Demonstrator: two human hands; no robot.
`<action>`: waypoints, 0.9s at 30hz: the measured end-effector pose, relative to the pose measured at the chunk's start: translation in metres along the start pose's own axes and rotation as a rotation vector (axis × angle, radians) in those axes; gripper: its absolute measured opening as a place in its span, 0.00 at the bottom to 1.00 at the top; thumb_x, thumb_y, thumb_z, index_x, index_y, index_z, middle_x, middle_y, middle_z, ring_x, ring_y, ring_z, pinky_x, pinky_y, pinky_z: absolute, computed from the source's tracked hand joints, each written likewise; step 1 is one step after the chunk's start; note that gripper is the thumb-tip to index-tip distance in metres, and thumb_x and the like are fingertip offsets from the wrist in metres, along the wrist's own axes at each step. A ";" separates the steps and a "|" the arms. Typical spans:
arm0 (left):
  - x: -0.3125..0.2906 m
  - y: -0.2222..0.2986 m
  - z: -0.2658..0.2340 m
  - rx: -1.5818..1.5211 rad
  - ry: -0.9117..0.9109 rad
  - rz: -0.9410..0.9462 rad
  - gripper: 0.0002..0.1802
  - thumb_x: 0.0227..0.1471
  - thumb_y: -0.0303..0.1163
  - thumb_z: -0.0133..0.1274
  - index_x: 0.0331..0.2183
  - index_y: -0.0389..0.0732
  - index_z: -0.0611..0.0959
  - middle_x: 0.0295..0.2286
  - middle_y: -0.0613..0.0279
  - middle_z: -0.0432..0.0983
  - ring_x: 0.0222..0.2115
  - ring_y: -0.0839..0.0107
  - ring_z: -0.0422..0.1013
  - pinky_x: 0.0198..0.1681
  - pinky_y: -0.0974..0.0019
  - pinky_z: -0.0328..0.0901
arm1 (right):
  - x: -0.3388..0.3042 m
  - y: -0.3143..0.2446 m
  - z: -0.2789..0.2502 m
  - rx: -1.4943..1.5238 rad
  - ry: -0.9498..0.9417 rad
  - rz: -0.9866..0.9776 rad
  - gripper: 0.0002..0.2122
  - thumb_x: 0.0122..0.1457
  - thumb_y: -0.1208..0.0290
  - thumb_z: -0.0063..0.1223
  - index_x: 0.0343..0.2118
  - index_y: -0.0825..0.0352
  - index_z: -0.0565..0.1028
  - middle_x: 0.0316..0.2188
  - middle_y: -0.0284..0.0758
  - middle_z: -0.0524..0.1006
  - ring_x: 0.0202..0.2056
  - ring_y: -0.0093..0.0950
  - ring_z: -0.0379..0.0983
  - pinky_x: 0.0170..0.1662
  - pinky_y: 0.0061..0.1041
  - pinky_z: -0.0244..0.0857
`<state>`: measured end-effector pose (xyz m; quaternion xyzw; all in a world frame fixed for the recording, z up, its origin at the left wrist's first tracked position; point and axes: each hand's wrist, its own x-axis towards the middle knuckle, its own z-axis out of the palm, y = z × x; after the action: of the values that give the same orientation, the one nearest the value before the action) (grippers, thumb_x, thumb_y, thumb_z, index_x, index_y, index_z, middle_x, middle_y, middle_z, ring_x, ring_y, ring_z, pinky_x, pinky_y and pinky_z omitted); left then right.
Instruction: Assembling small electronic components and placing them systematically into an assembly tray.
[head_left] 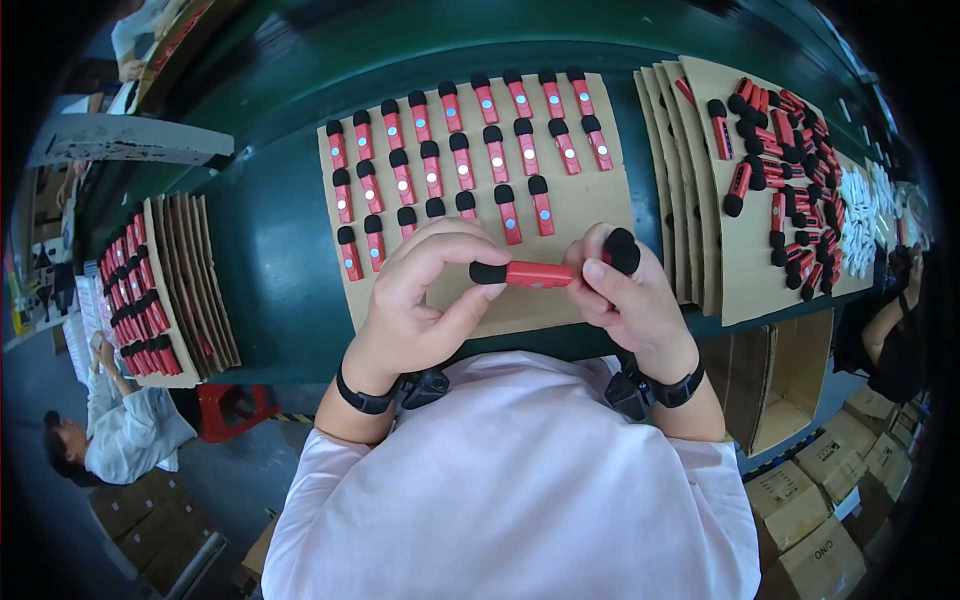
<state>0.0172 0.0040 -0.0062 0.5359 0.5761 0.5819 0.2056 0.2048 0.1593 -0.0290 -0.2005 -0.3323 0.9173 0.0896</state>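
Red microphone (538, 274) | 2 ends clamped | black: left fingers (465, 312) | red: right fingers (612, 284)

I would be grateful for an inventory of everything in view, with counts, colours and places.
held microphone: one, red with black foam, centre
foam tip: one, black, right of it
laid-out microphones: about 25, red and black, middle sheet
piled microphones: many, red and black, right
left microphones: many, red and black, left stack
cardboard sheets: several, brown, middle and both sides
small pieces: many, white, far right
table: one, green, beneath
stool: one, red, lower left
boxes: several, brown, lower right
co-workers: at least two, edges
shirt: one, white, bottom
wristbands: two, black, wrists
left hand: one, bare, pinching the held microphone's foam
right hand: one, bare, at its red end
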 end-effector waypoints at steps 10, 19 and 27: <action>0.004 0.006 0.005 0.129 -0.051 0.043 0.16 0.41 0.22 0.64 0.36 0.34 0.81 0.32 0.55 0.78 0.35 0.58 0.74 0.46 0.57 0.67 | -0.006 0.002 0.020 -0.598 0.040 -0.330 0.12 0.53 0.81 0.63 0.41 0.68 0.76 0.31 0.29 0.75 0.27 0.15 0.66 0.31 0.15 0.60; 0.008 0.007 0.005 0.104 -0.106 0.101 0.16 0.39 0.23 0.65 0.35 0.35 0.82 0.30 0.56 0.77 0.32 0.60 0.73 0.46 0.54 0.67 | -0.010 -0.003 0.028 -0.752 -0.019 -0.431 0.15 0.49 0.87 0.61 0.40 0.71 0.74 0.34 0.34 0.73 0.30 0.18 0.66 0.34 0.17 0.60; 0.005 0.003 0.003 0.111 -0.120 0.121 0.15 0.42 0.24 0.66 0.36 0.36 0.81 0.31 0.58 0.78 0.32 0.65 0.74 0.52 0.47 0.63 | -0.011 -0.002 0.028 -0.781 -0.019 -0.447 0.15 0.49 0.88 0.61 0.41 0.71 0.74 0.34 0.34 0.73 0.29 0.18 0.66 0.34 0.17 0.60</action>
<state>0.0192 0.0089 -0.0026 0.6144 0.5605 0.5272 0.1742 0.2030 0.1418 -0.0045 -0.1339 -0.6897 0.6829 0.2001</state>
